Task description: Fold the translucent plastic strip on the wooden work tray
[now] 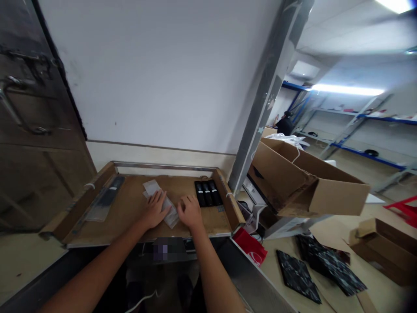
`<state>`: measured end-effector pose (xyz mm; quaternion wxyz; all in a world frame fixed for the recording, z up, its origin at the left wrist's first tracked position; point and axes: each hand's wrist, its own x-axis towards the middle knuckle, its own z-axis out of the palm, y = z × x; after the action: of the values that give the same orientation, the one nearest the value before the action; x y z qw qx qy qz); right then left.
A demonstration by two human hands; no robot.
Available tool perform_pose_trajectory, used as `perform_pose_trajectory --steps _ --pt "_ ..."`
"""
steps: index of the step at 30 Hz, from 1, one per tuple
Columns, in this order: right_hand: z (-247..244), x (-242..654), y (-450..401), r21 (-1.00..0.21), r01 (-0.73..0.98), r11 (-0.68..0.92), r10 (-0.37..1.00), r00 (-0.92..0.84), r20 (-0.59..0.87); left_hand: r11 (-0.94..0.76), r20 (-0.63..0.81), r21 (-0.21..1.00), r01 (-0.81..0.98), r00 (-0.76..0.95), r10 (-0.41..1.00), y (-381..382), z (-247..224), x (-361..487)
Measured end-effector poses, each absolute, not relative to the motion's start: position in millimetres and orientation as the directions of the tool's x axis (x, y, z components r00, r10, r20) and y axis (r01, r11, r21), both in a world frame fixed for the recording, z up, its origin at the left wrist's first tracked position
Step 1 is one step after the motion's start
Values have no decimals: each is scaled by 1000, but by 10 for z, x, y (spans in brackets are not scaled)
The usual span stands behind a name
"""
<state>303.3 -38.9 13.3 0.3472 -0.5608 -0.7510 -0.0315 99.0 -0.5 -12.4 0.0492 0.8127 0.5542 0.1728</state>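
A clear plastic bag [150,188] lies on a cardboard-lined work surface [130,208] in the head view. My left hand [154,209] rests flat on the bag with fingers spread. My right hand [190,211] sits just to the right, its fingers curled at the bag's lower end. Three black oblong items [207,193] lie side by side a little beyond my right hand. Another clear bag with a dark strip inside [106,198] lies at the left of the surface.
A large open cardboard box [306,178] stands to the right, past a grey pillar [263,95]. Dark patterned packets [325,265] and a red item [250,248] lie on the floor. A person [285,124] sits far back near blue shelving.
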Motion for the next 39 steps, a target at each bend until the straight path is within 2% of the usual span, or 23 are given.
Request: perform_pose_trajectory --steps 4,8,13,20,24,36,39 --pt "167 3016 -473 -440 792 423 836 -154 526 -399 256 275 875 333 907 0 -205 972" --pt "191 2993 -520 -474 764 437 864 -211 457 -444 324 327 834 342 882 43 -291 896" --pt "187 2990 -523 -471 764 441 874 -246 418 -398 449 406 823 200 871 278 -281 675" --pt "190 2992 -518 -465 796 388 895 -205 395 -332 271 309 891 252 929 518 -97 513" --pt "199 2991 -517 -456 794 402 894 -233 382 -310 217 264 913 257 942 494 -75 521" --pt "168 2960 -483 -404 828 389 889 -222 401 -312 251 261 914 248 936 521 -161 512" --pt "185 2963 -489 -401 809 429 871 -254 419 -310 275 263 913 237 932 523 -170 511"
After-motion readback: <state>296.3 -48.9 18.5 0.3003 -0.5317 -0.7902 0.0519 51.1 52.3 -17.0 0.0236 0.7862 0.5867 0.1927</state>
